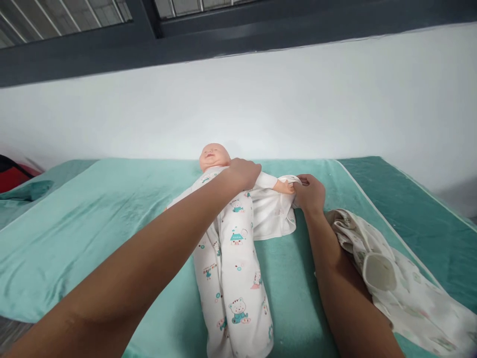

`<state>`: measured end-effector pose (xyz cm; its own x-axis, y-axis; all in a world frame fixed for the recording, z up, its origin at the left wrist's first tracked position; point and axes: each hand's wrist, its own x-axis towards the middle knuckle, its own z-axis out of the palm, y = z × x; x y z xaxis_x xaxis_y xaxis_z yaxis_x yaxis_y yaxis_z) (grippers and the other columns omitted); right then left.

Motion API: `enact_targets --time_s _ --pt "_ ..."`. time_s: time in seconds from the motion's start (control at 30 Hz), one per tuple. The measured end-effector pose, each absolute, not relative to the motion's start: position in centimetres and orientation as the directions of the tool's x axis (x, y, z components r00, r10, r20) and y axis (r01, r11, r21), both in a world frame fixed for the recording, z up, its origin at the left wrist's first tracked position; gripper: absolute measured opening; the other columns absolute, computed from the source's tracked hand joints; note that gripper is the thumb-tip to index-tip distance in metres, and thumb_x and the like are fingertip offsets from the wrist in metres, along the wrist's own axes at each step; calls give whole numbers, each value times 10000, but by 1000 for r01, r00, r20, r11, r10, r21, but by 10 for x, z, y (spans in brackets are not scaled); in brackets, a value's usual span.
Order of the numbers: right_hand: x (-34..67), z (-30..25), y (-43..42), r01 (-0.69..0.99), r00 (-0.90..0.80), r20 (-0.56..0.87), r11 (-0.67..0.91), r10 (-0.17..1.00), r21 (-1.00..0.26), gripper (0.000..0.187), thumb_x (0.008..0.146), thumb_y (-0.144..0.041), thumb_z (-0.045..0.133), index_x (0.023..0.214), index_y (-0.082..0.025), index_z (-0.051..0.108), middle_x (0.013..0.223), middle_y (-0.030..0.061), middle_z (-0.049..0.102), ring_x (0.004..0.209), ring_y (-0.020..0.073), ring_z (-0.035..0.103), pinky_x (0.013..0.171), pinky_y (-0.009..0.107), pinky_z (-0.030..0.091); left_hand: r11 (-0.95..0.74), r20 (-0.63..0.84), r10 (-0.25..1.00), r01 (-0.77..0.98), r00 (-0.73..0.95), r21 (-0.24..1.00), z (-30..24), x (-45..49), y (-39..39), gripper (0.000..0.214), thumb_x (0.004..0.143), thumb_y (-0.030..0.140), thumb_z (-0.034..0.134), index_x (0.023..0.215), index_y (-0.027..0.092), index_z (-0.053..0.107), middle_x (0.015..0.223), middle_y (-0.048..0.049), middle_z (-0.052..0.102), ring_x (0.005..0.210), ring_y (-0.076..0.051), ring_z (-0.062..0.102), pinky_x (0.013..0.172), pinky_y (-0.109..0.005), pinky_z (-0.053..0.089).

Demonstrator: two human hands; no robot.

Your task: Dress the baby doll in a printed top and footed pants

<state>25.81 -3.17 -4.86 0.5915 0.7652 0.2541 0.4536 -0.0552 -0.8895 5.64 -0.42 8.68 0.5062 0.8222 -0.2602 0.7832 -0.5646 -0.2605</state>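
Note:
A baby doll (215, 155) lies on its back, its head toward the wall, in white clothes printed with bears and houses. My left hand (245, 173) is curled closed at the doll's upper arm; its fingertips are hidden. The doll's forearm, in a white sleeve (267, 179), stretches toward the right and ends in a bare hand (283, 187). Just beyond that hand, my right hand (311, 192) pinches the edge of a white baby garment (275, 218). This cloth spreads under the doll's arm and beside its body.
Light green velvety cloth (122, 199) covers the surface, with a darker green strip (406, 209) at the right. Another printed baby garment (404, 283) lies crumpled by my right forearm. A white wall (238, 104) rises behind. A red and black item (13, 174) sits far left.

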Motion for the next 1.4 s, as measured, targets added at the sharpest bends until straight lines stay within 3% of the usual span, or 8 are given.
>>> enact_targets --time_s 0.17,0.3,0.6,0.83,0.93,1.07,1.2,1.4 --pt "258 -51 -27 -15 583 153 199 798 -980 279 568 -202 661 846 -188 684 846 32 742 781 183 671 719 309 537 -569 -244 818 792 520 -221 84 57 -3 537 777 148 650 1309 173 583 1158 -172 704 953 -317 686 749 -388 494" --pt "259 -50 -28 -163 616 148 309 774 -937 268 552 -144 602 805 -200 669 905 27 755 889 177 689 808 319 545 -587 -246 807 777 537 -228 79 70 3 500 782 110 616 1278 165 591 1117 -161 714 932 -311 695 752 -387 497" --pt "251 -43 -33 44 626 252 289 738 -956 302 634 -161 499 870 -185 686 939 58 770 951 207 703 911 386 526 -607 -237 791 774 564 -183 57 97 20 506 812 122 612 1314 156 558 1210 -178 681 1039 -329 688 815 -421 517" --pt "248 -46 -35 583 520 473 109 711 -805 370 726 -221 477 995 -193 730 1047 108 747 1047 285 652 988 503 463 -612 -93 790 788 606 -67 35 107 3 406 874 200 570 1278 154 573 1267 -163 639 1152 -327 624 906 -457 495" --pt "244 -46 -36 639 471 484 93 738 -763 382 751 -232 488 1046 -197 728 1062 109 745 990 281 655 992 517 457 -624 12 781 781 624 -26 36 99 -11 341 897 181 522 1230 164 592 1237 -139 652 1158 -300 614 920 -434 480" --pt "224 -42 -41 554 371 476 222 797 -803 341 803 -218 487 1056 -211 715 1080 86 755 981 251 683 948 448 497 -540 203 838 822 506 182 36 55 -24 292 927 154 442 1144 221 628 1101 -72 718 1016 -239 668 784 -346 484" --pt "197 -37 -49 510 221 466 306 857 -804 269 916 -303 514 1078 -245 720 1138 62 747 1097 243 661 1020 442 472 -358 428 898 731 100 581 11 -11 -28 251 949 210 432 1022 232 671 1070 -50 743 1021 -230 670 864 -358 495" --pt "182 -38 -54 488 -20 461 411 887 -770 373 978 -463 545 1297 -307 661 1408 47 635 1367 247 513 1186 495 349 -332 391 918 407 -71 851 -29 -56 -30 206 935 293 506 1035 236 677 1162 -39 705 1099 -196 641 989 -342 489"
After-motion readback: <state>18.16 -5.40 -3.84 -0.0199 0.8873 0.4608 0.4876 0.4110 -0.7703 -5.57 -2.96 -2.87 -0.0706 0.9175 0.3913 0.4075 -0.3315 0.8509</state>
